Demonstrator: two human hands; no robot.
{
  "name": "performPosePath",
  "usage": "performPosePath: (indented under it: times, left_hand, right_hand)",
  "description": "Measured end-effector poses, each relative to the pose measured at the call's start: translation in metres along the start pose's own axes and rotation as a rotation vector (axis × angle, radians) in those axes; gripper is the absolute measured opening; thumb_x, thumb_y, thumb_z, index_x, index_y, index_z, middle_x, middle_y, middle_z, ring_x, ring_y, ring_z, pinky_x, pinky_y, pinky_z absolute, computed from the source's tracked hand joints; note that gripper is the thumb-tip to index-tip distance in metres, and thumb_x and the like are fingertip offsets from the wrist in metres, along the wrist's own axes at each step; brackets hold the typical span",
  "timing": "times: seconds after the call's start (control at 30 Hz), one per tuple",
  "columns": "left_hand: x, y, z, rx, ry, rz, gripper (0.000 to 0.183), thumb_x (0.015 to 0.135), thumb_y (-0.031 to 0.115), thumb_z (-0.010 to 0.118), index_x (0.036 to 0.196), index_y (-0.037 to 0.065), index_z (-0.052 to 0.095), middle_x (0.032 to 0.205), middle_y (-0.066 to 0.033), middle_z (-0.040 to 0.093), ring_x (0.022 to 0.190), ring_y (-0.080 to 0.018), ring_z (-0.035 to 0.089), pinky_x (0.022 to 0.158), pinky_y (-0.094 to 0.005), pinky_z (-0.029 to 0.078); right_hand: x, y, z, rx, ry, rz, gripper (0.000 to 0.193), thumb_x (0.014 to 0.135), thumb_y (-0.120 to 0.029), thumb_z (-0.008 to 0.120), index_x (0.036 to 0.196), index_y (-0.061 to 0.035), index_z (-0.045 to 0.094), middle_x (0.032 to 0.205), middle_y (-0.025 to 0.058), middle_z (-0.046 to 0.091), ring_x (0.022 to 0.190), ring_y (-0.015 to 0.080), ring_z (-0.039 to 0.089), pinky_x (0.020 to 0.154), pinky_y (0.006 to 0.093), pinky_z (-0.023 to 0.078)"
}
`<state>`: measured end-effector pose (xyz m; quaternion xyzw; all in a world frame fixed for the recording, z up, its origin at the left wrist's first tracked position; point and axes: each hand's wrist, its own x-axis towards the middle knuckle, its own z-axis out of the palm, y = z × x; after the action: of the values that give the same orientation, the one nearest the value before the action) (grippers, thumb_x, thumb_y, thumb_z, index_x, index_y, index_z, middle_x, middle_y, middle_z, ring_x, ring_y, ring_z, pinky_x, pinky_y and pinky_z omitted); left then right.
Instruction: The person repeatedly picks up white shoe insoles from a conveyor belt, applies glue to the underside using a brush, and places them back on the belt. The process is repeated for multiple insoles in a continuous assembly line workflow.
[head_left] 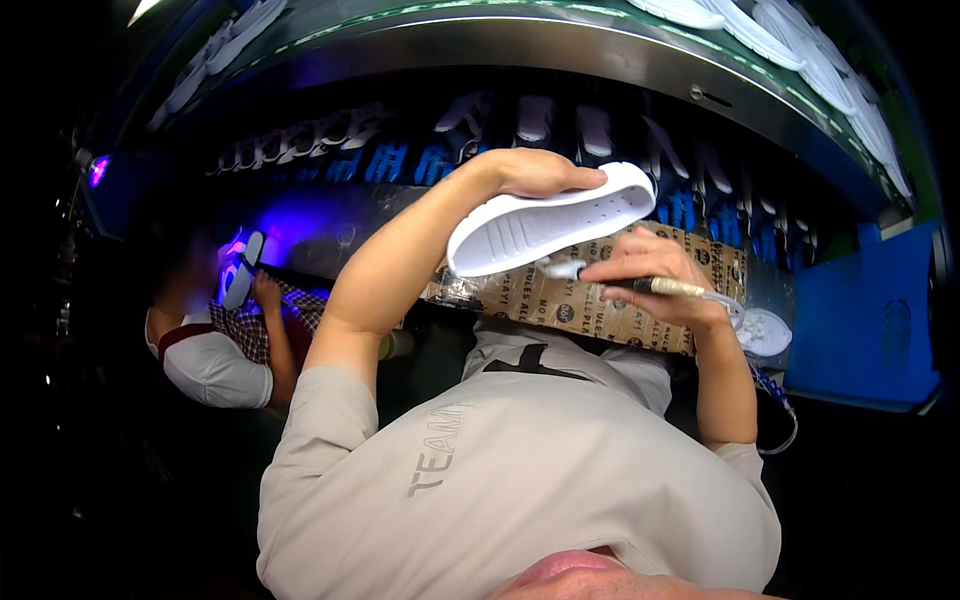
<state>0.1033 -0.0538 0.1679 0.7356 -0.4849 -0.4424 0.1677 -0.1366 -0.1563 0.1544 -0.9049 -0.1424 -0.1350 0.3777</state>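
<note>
Sole [550, 228] is held raised over the cardboard [575, 312] by the left hand [545, 173]; its far rim is gripped towards the right end, with the thumb laid along the edge and the fingers mostly hidden behind. By its look, it is probably light and moulded, stiff enough to be carried by one edge, springy rather than fragile; if wet, the smooth white wall may be slippery. It is best taken by the outer rim, with the ribbed and pitted inner face left untouched. That face is turned up towards the wearer and tilted. The long axis is slanted, from the near left end, where ribs are seen, to the far right end, where small holes are seen; which is the toe cannot be told. In the right hand [658, 268], a brush [668, 286] is pinched pen-fashion, its tip pointed left, just below the near rim; whether contact is made cannot be told.
</note>
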Motion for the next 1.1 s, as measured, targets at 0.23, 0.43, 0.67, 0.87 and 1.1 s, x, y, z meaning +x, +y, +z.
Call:
performPosePath:
  times: [0.23, 0.43, 0.67, 0.87, 1.1]
  left_hand:
    - [-0.024, -0.003, -0.005, -0.13, -0.013, -0.118, 0.073, 0.1, 0.066, 0.048, 0.139, 0.006, 0.065, 0.129, -0.0209, 0.069, 0.11, -0.0296, 0.07, 0.094, -0.0353, 0.053]
    - [-0.023, -0.023, -0.011, -0.253, -0.061, -0.116, 0.076, 0.101, 0.067, 0.046, 0.135, 0.002, 0.066, 0.121, -0.0244, 0.07, 0.105, -0.0275, 0.072, 0.084, -0.0326, 0.056]
    - [-0.028, -0.032, -0.016, -0.37, -0.076, -0.076, 0.071, 0.102, 0.061, 0.05, 0.132, -0.002, 0.066, 0.119, -0.0245, 0.071, 0.097, -0.0267, 0.073, 0.08, -0.0327, 0.057]
    - [-0.013, -0.078, -0.006, -0.938, 0.082, -0.119, 0.055, 0.106, 0.045, 0.052, 0.129, -0.003, 0.067, 0.117, -0.0225, 0.072, 0.098, -0.0285, 0.075, 0.08, -0.0371, 0.063]
    - [-0.026, -0.164, 0.13, -2.114, 0.279, 0.329, 0.074, 0.104, 0.056, 0.033, 0.156, 0.005, 0.038, 0.145, -0.0306, 0.051, 0.13, -0.0463, 0.056, 0.09, -0.0556, 0.059]
  right_hand:
    - [-0.003, 0.002, -0.016, -0.008, -0.026, -0.016, 0.031, 0.082, -0.013, 0.082, 0.113, -0.0194, 0.08, 0.085, -0.0014, 0.068, 0.079, 0.0154, 0.059, 0.077, 0.0339, 0.046]
    - [-0.008, 0.013, -0.024, -0.107, -0.033, 0.004, 0.034, 0.082, -0.013, 0.082, 0.115, -0.0177, 0.078, 0.085, 0.0003, 0.066, 0.077, 0.0177, 0.058, 0.075, 0.034, 0.047]
    - [-0.009, 0.011, -0.033, -0.207, 0.024, 0.061, 0.031, 0.082, -0.019, 0.083, 0.112, -0.0187, 0.079, 0.079, -0.0007, 0.065, 0.075, 0.017, 0.057, 0.071, 0.0317, 0.041]
    - [-0.017, 0.018, -0.027, 0.05, 0.289, 0.143, 0.026, 0.086, -0.011, 0.078, 0.112, -0.0109, 0.078, 0.084, 0.0041, 0.069, 0.073, 0.0181, 0.058, 0.067, 0.0327, 0.047]
    - [-0.062, 0.075, 0.028, 0.22, 0.506, 0.494, 0.026, 0.09, -0.009, 0.072, 0.115, -0.0044, 0.075, 0.101, 0.0101, 0.072, 0.097, 0.0214, 0.066, 0.086, 0.0323, 0.05]
